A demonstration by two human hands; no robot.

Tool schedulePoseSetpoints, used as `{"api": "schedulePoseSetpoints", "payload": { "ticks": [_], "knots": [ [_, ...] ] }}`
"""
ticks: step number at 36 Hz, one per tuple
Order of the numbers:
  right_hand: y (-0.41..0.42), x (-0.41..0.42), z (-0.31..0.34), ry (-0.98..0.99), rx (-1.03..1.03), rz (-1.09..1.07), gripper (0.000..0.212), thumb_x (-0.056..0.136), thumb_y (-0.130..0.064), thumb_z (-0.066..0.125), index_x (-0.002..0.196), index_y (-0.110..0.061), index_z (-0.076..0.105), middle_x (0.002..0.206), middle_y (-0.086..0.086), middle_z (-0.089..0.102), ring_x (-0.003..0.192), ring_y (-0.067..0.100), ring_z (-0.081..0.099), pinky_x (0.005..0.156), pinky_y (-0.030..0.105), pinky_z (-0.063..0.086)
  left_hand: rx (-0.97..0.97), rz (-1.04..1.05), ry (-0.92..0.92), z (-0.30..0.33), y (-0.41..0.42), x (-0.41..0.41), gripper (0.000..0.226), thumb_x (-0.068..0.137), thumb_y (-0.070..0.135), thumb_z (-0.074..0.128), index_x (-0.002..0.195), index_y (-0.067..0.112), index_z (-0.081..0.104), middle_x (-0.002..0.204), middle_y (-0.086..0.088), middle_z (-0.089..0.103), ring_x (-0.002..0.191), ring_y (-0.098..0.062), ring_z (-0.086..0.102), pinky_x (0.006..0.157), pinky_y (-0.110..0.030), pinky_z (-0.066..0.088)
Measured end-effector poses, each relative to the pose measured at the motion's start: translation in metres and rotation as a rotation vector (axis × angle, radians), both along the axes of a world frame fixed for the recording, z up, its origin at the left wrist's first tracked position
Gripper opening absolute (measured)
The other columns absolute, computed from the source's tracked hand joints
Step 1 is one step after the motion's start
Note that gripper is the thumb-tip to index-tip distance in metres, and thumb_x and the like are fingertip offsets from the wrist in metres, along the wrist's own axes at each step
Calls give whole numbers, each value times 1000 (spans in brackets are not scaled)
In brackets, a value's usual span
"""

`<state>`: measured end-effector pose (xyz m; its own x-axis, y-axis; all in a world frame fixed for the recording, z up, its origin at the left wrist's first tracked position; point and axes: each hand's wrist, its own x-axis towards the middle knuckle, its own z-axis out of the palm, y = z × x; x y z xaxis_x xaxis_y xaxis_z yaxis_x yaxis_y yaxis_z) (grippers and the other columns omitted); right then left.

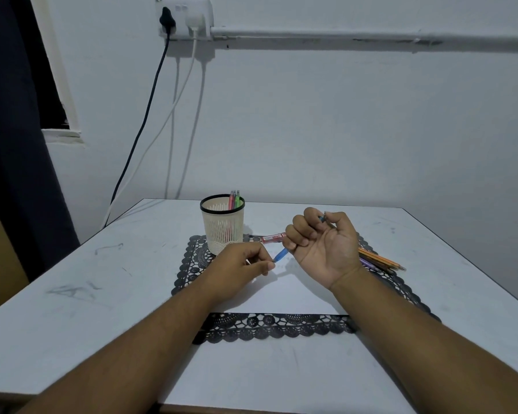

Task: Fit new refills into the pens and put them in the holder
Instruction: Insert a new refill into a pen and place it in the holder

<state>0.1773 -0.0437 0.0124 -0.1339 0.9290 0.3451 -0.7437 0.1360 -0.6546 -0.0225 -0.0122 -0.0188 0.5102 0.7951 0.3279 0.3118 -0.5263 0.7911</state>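
My right hand [323, 245] grips a blue pen [280, 254] in its curled fingers, palm turned up, the pen's blue front end pointing down and left. My left hand [241, 265] pinches at that blue tip with thumb and fingertips; what it pinches is too small to tell. A cream mesh pen holder [222, 224] with a black rim stands behind my left hand and holds a few coloured pens [234, 200]. A red refill pack [271, 237] lies flat between the holder and my right hand. Several loose pens [382, 262] lie to the right of my right wrist.
A white sheet [281, 294] lies on a black lace mat [269, 327] in the middle of the white table [102, 309]. Cables [150, 115] hang from a wall socket at the back left. A dark curtain stands at the left.
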Motion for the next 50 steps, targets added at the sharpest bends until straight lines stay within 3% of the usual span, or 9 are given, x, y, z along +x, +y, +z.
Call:
{"api": "schedulePoseSetpoints", "payload": {
  "ticks": [50],
  "knots": [
    [-1,-1,1,-3,6,21,27,88,-33,36,65,-19,32,66,1,19,62,18,17,62,35,24,-20,-23,-20,0,-1,-1,13,94,19,74,81,23,72,76,6,71,68,-5,54,67,-26,43]
  ]
}}
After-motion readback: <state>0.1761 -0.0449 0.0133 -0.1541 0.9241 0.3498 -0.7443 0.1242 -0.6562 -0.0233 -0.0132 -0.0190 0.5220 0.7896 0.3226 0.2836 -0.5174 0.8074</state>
